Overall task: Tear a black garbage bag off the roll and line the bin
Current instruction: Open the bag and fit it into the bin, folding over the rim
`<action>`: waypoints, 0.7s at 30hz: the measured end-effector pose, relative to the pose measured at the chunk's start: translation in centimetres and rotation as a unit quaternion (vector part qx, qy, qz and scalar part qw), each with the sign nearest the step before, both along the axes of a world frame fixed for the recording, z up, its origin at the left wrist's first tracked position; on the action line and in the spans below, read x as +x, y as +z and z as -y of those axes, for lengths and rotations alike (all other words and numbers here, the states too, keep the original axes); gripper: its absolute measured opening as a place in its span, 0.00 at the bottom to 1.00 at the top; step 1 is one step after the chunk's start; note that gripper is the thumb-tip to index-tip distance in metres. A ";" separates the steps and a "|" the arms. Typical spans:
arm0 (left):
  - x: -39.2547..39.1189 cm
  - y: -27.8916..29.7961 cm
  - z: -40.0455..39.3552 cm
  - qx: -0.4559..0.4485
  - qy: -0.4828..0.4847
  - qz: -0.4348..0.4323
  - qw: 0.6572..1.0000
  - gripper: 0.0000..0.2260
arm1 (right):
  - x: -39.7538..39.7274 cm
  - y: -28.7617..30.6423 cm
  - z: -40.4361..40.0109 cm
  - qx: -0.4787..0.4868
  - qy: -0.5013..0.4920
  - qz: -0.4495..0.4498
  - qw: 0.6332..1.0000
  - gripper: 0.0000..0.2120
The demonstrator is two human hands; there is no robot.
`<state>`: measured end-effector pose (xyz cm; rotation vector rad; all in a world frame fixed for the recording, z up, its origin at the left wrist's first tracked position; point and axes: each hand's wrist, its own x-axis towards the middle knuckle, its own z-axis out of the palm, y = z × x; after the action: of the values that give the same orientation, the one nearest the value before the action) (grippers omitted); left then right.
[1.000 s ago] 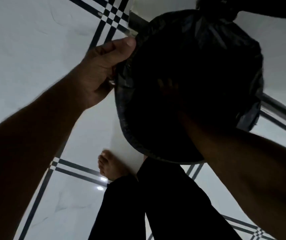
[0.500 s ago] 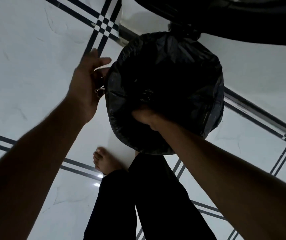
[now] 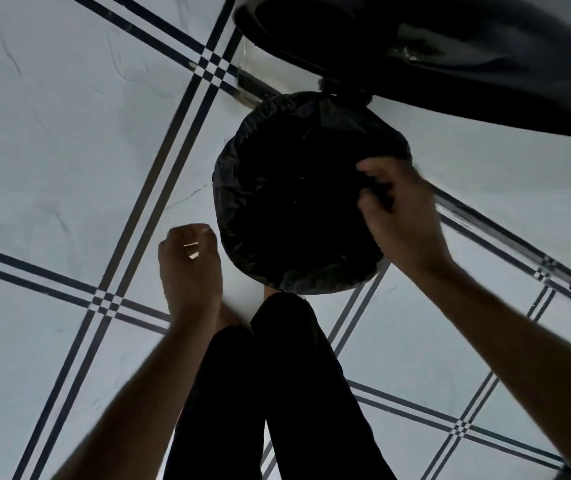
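A round bin stands on the tiled floor, and a black garbage bag (image 3: 298, 209) covers its rim and its inside, so the bin itself is hidden. My right hand (image 3: 401, 216) is at the bin's right rim and pinches a fold of the bag between thumb and fingers. My left hand (image 3: 190, 268) hovers below and left of the bin, apart from it, with fingers curled and nothing in it. No roll of bags is in view.
A large dark curved object (image 3: 450, 53) overhangs the bin at the top right. The floor (image 3: 69, 150) is white tile with dark double lines. My dark-trousered legs (image 3: 270, 393) and a bare foot stand just below the bin.
My left hand has let go of the bag's left rim and dropped down and back. My right hand has come out of the bin's inside and moved to the right rim.
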<state>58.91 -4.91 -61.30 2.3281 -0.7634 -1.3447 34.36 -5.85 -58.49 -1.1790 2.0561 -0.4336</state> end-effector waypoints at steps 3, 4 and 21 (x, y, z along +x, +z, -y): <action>-0.7 0.2 -0.2 0.011 0.020 -0.077 0.997 0.03 | -0.5 0.3 -2.2 -0.060 -0.153 -0.054 0.985 0.21; -0.8 0.3 0.0 0.017 0.029 -0.099 0.994 0.03 | -0.4 -0.2 -2.6 -0.034 -0.209 -0.022 0.977 0.23; -0.5 -0.7 4.0 0.123 0.047 -0.193 0.972 0.18 | -1.6 -3.1 2.3 0.113 -0.406 0.107 0.900 0.28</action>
<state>58.44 -8.95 -62.04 2.1387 -0.3803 -1.8600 32.76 -8.15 -61.62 -0.0734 2.2447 -0.6484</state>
